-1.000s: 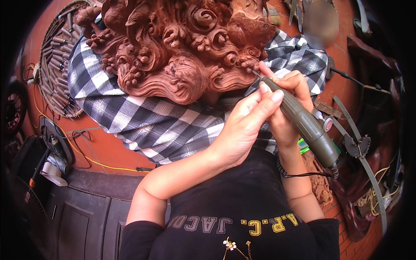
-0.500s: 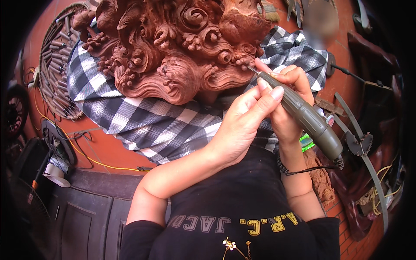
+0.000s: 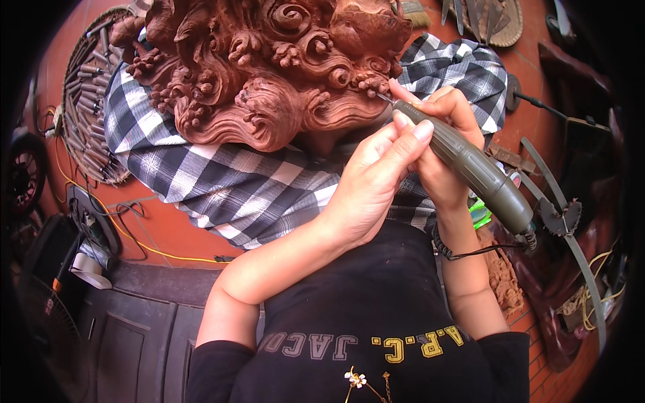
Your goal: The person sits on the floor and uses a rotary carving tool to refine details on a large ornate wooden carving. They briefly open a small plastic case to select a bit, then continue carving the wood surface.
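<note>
A reddish-brown wood carving (image 3: 269,111) with swirls and curled, knobby forms fills the top middle, resting on a black-and-white checked cloth (image 3: 201,188). My right hand (image 3: 442,178) is wrapped round a dark green rotary tool (image 3: 474,161), one finger stretched toward the wood. My left hand (image 3: 369,185) is closed at the tool's front end, its thumb along the body. The thin bit points at the knobby cluster on the carving's lower right edge; whether it touches cannot be made out. A coiled black cord hangs from the tool's rear.
Left of the cloth, a round woven basket (image 3: 67,121) holds several wood-handled tools. A yellow cord (image 3: 134,242) crosses the red tiled floor. At lower left stands a fan (image 3: 50,316). Metal strips and a toothed disc (image 3: 561,218) lie at right. Another basket (image 3: 514,27) holds blades, near a brush (image 3: 416,15).
The carving sits slightly higher and further left in view. My hands and the rotary tool have shifted slightly up and left too, with the same grip.
</note>
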`<state>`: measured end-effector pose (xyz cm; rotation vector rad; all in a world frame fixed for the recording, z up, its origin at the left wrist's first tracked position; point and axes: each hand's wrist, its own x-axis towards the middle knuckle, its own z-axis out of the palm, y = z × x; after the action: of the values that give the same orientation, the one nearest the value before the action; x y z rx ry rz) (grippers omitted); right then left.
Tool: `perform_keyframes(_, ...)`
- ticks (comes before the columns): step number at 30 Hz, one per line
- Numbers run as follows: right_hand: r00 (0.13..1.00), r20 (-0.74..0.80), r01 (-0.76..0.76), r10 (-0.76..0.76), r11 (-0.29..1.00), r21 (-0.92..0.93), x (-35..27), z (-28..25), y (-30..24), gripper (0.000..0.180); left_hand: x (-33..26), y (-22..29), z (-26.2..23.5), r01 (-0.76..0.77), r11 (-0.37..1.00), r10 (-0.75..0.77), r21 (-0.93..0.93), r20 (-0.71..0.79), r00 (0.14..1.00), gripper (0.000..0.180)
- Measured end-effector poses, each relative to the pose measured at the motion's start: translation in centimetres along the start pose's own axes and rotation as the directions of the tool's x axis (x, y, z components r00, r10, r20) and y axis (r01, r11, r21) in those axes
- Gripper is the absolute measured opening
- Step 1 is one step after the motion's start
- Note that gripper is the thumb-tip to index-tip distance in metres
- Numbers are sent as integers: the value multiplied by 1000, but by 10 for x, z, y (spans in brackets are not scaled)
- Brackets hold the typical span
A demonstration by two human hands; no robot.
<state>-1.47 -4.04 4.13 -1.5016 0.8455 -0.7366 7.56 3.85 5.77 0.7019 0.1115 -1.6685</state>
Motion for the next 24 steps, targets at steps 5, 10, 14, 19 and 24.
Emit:
perform_keyframes(5,998,-53,-12,17,996,84,-1,2,2,18,2,1,0,-43,999,42,16,29,999,36)
perform_keyframes(10,996,-64,-40,58,966,255,-1,2,4,17,7,-2,1,-44,998,42,44,42,998,39)
perform_keyframes(14,1000,-1,-23,24,953,302,2,-6,14,17,8,-2,2,-26,999,25,47,28,999,40)
perform_keyframes(19,992,-27,-108,125,933,344,2,-6,9,17,10,0,4,-27,997,27,67,14,1000,40)
perform_keyframes(24,978,-92,-139,187,914,381,-1,-2,6,18,12,-2,5,-27,996,26,84,10,1000,40)
